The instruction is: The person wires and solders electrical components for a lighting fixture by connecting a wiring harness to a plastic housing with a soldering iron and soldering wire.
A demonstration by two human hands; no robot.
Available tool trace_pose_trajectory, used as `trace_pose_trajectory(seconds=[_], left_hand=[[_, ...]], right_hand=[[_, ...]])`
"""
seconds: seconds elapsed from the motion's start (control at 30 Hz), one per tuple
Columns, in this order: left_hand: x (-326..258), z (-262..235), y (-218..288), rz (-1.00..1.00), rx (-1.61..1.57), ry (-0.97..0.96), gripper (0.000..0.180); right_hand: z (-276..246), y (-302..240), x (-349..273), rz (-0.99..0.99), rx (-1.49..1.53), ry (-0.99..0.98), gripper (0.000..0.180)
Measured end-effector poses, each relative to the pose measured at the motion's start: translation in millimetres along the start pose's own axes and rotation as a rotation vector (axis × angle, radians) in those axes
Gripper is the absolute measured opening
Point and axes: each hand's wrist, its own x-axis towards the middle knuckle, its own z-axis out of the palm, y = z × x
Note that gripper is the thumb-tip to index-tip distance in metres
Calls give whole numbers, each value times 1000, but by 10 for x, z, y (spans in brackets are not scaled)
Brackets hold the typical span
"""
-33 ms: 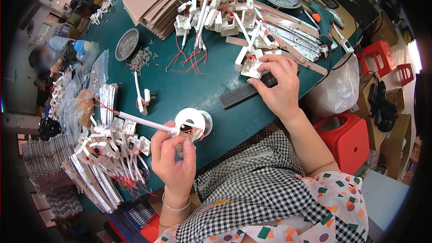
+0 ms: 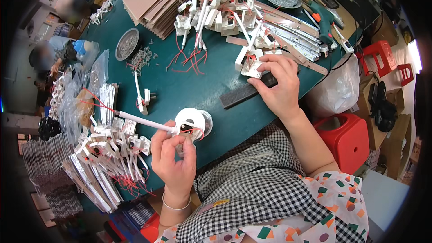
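Observation:
My left hand (image 2: 173, 157) is closed in a pinch on a white tube (image 2: 144, 122) at its near end. Red wires trail from the tube's far end, and more red wire shows near my fingertips, where a small white part is mostly hidden. A white reel (image 2: 186, 118) stands right behind that hand. Farther right, my right hand (image 2: 280, 81) has its thumb and fingers on the edge of a white switch housing (image 2: 251, 69) with a red part inside. Under this hand lies a dark bar (image 2: 240, 96), its right part covered.
White housings with tubes and red wires are heaped at the back (image 2: 220, 11) and left (image 2: 112, 146). A bowl of screws (image 2: 127, 45) stands beside loose screws (image 2: 143, 58). Brown boards (image 2: 157, 0), metal strips (image 2: 292, 40) and a green glue gun (image 2: 321, 20) lie farther back. A red stool (image 2: 344, 144) stands right.
Both hands and the things they hold stay put. A blurred person has come into view in the far left background.

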Motion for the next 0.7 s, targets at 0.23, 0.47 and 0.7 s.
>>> trace_pose_trajectory(seconds=[0.23,0.47,0.7], left_hand=[[-10,6,-10,12,8,9,10],[-8,4,-24,37,16,7,13],[-3,-6,-2,-5,9,15,10]], right_hand=[[20,-5,-14,4,27,-5,32],[36,-2,-26,-4,62,15,33],[45,-14,-17,-2,34,24,34]])
